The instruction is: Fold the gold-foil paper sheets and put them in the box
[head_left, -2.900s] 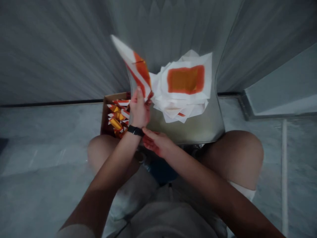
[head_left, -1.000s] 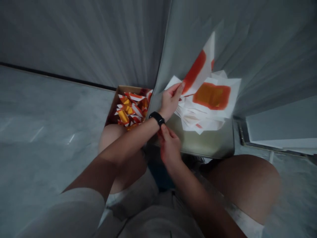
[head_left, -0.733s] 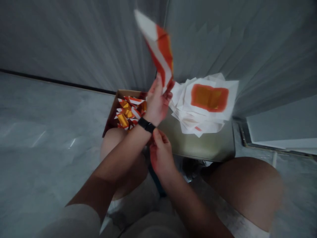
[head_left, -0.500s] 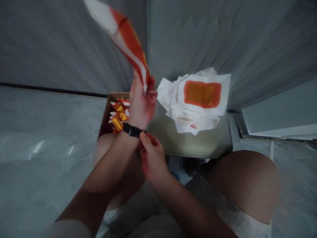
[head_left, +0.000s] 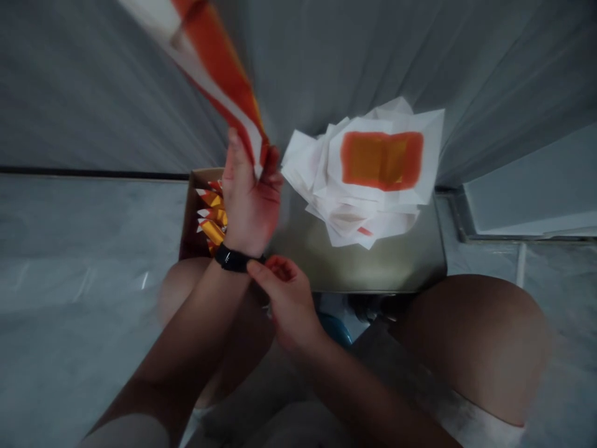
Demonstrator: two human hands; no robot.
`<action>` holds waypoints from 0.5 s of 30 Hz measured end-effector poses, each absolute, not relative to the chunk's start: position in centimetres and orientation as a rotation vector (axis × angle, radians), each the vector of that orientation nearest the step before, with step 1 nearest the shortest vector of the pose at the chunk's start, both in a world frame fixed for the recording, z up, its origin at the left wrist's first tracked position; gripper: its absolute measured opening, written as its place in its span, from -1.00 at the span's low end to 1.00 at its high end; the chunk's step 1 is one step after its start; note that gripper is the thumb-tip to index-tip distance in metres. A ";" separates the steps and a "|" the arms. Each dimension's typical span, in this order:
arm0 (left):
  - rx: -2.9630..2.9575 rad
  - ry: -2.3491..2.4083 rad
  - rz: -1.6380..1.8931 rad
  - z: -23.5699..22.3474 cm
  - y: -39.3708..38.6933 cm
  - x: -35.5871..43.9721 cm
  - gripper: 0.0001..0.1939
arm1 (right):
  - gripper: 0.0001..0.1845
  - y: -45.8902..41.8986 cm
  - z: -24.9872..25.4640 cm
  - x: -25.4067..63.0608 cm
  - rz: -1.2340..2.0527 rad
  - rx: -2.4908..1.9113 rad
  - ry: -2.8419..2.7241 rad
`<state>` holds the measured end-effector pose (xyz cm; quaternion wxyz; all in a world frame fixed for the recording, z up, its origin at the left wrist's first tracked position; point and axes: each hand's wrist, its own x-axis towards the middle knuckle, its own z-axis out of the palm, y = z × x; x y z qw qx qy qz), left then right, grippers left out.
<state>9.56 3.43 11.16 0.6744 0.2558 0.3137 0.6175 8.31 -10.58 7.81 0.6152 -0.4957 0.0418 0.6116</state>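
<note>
The left hand point(head_left: 249, 208) grips a folded orange-and-white paper point(head_left: 219, 74) between its fingers; the right hand point(head_left: 289, 305) is half-open, holding nothing visible, just beside the black watch point(head_left: 232, 258).

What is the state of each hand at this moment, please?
Left hand: closed, holding a folded orange-and-white paper.
Right hand: half-curled beside the left wrist, holding nothing visible.

Blurred by motion, a white-and-orange paper strip point(head_left: 212, 68) runs off the top edge of the frame above the left hand point(head_left: 249, 205), which hides much of a cardboard box point(head_left: 187, 230) and the gold-and-red folded paper pieces point(head_left: 211, 214) inside; a shadowed blue object point(head_left: 336, 330) remains partly hidden.
</note>
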 end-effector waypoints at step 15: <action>0.753 0.670 1.361 9.3 3.3 11.7 -0.79 | -0.67 -10.7 7.9 8.9 1.310 -1.165 0.133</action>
